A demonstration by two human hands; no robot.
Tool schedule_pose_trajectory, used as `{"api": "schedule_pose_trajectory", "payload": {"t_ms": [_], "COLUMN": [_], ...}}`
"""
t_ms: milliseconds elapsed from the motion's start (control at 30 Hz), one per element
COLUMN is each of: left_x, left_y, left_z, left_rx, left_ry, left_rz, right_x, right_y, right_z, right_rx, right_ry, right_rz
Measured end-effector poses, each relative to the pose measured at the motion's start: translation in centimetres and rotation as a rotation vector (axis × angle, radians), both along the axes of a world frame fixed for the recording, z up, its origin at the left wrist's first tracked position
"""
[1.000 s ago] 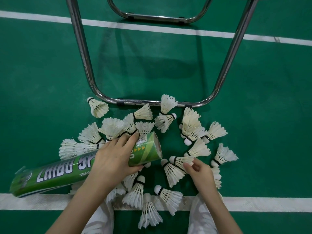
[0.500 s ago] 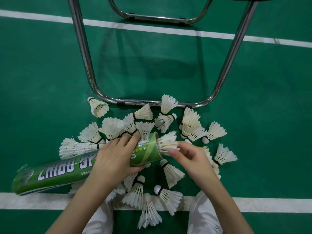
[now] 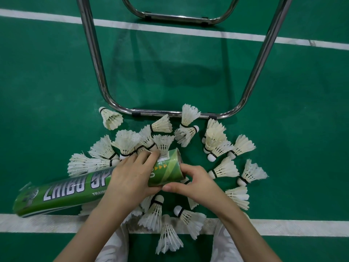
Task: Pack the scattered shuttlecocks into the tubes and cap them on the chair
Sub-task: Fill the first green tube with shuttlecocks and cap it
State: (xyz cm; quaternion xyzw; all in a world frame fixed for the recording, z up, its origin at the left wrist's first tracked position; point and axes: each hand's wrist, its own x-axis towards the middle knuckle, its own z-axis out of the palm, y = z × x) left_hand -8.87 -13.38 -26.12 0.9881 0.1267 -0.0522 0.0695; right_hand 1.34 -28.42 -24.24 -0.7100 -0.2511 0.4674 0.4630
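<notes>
tube [image 3: 62, 193] lies on the floor [image 3: 283, 114], long axis from 8 to 2 o'clock, mouth at the 2 o'clock end. left hand [image 3: 130, 178] grips it near the mouth; right hand [image 3: 194, 181] curls over the mouth, likely pushing a shuttlecock in, though hidden. loose shuttlecocks [image 3: 224, 168] ring both hands; chair frame [image 3: 170, 113] stands at 12 o'clock.

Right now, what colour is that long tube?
Green with white lettering, the tube shows best in the head view.

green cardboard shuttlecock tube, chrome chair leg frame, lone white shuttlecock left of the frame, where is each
green cardboard shuttlecock tube [image 3: 62, 193]: head view, printed side wall left of the hands
chrome chair leg frame [image 3: 170, 112]: head view, bottom bar on the floor
lone white feather shuttlecock [image 3: 111, 119]: head view, feather skirt
</notes>
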Motion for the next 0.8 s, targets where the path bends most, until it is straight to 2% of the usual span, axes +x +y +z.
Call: {"api": "schedule_pose_trajectory", "payload": {"t_ms": [233,367,433,567,800], "left_x": [-0.1,-0.5,-0.6,-0.6,-0.6], "left_y": [0.1,0.8,1.1,1.2,1.1], "left_z": [-0.1,0.1,0.3,0.4,0.4], "left_rx": [-0.016,-0.053,-0.073,-0.083,-0.076], "left_ry": [0.007,0.056,0.074,0.071,0.061], "left_rz": [-0.006,0.061,0.107,0.115,0.107], "right_x": [-0.1,0.5,0.6,-0.5,-2.9], "right_y": [0.2,-2.1,-3.8,-6.6,-8.7], "right_z": [-0.7,-1.3,-2.3,-4.9,-7.5], "right_rx": [0.007,0.108,0.014,-0.246,-0.387], "right_ry": [0.095,0.003,-0.038,-0.074,-0.107], "right_rz": [0.047,-0.362,-0.481,-0.404,-0.363]}}
